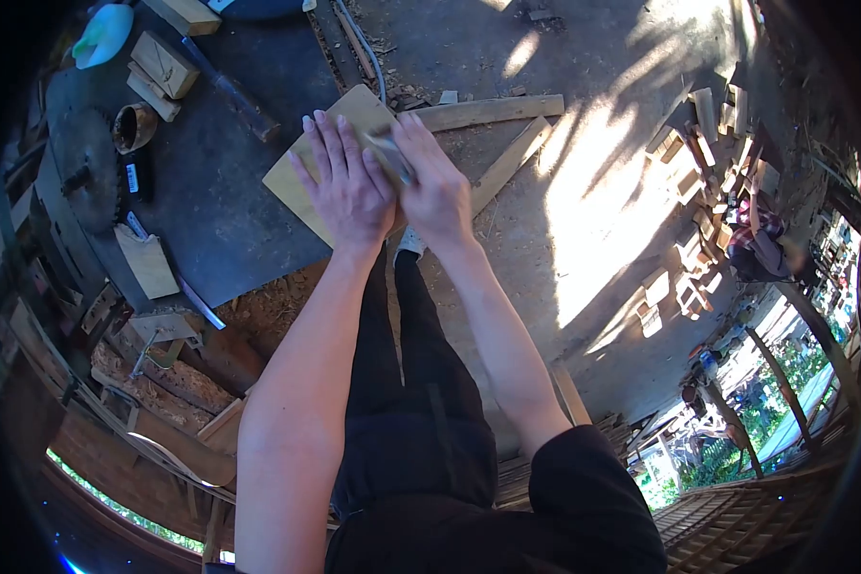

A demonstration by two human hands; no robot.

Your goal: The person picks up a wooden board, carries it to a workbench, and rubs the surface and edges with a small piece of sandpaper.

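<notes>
1. The left hand (346, 187) lies flat on a light wooden board (301, 182), fingers spread and pointing to the far side; it presses on the wood and grips nothing.
2. The right hand (438, 187) sits just beside it, touching it, curled over a small grey pad (389, 150) held against the board; what the pad is made of cannot be told.
3. The board rests on the right edge of a dark worktable (210, 201), overhanging toward the dirt floor (603, 124).
4. On the table to the left lie a circular saw blade (84, 167), a hammer (231, 96), a small round cup (134, 126) and wooden blocks (163, 62); a turquoise object (105, 33) sits at the far left corner.
5. Two long wooden slats (493, 115) lie on the floor just beyond the hands; sawdust (268, 306) gathers near the table's near edge.
</notes>
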